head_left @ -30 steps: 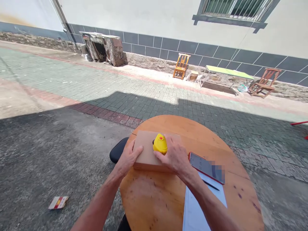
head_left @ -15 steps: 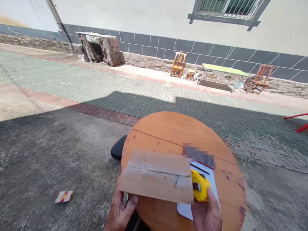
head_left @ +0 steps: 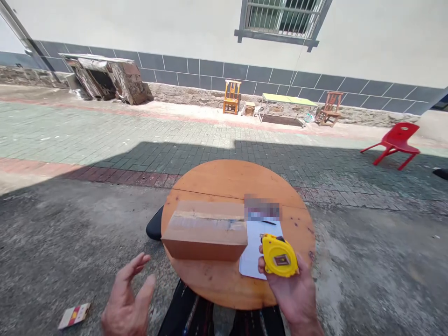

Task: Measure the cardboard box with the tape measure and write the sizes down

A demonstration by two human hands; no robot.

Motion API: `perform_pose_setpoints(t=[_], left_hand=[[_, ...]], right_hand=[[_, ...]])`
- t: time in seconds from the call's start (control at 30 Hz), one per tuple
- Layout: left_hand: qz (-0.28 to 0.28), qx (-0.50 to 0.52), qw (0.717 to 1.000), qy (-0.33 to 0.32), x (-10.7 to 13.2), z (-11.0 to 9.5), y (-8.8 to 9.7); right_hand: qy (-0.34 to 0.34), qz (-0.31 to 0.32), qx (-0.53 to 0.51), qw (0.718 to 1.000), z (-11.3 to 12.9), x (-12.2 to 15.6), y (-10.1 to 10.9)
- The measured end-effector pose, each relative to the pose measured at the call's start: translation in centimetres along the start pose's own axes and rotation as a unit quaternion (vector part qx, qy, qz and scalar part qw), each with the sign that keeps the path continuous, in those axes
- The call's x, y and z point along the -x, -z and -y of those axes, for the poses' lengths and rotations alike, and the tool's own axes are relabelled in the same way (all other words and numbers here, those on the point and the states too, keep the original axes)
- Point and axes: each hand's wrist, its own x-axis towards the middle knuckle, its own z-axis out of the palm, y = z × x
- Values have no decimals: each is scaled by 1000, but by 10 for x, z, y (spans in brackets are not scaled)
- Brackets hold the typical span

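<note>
A taped brown cardboard box rests on the left part of the round wooden table. My right hand is closed around a yellow tape measure, raised over the table's right side near the white paper. A dark pen lies on that paper, below a blurred-out patch. To the left of the table's near edge, my left hand is in the air, fingers apart and touching nothing.
A black seat juts out behind the table's left edge. On the ground at lower left lies a small flat carton. A red chair stands to the right. Along the far wall are wooden chairs and a green-topped table.
My left hand has let go of the box and moved left, away from it. The box now sits on the table. The tape measure is turned more toward me, and the view has swung right.
</note>
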Motion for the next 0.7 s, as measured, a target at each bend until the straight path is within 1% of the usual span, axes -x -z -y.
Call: perform_pose_setpoints(t=[0.03,0.07,0.1,0.13,0.17,0.23,0.3,0.33,0.4,0.47,0.53,0.57,0.6,0.63,0.7], left_hand=[[9,-2,1000,-3,10,-8,5],[42,5,999,4,21,-17,8],[98,27,995,22,31,-26,7],[171,58,982,53,40,-35,3],[244,89,961,98,49,-42,-2],[359,143,902,192,62,-50,-16],[434,167,848,256,71,-50,-26],[460,167,828,274,74,-48,-29],[494,156,802,298,78,-42,-29],[508,160,782,324,79,-38,-25],[503,194,761,361,75,-40,-17],[492,217,756,373,70,-43,-12],[477,235,760,374,62,-47,-5],[460,242,775,359,52,-51,2],[428,213,831,286,24,-61,19]], right_hand=[[-12,21,4,1000,-1,11,4],[-24,43,11,999,-3,22,7],[-35,63,22,997,-5,32,9],[-47,83,39,995,-9,41,9],[-58,107,63,991,-12,49,9],[-75,172,134,973,-15,60,7],[-73,242,228,940,-13,68,2],[-62,266,275,922,-12,71,1],[-36,283,345,894,-8,75,-1],[-20,285,378,881,-4,79,2],[-18,291,390,874,-1,82,9],[-23,287,394,873,1,83,14],[-32,278,397,874,5,84,20],[-43,264,401,876,9,83,26],[-56,233,417,877,23,79,38]])
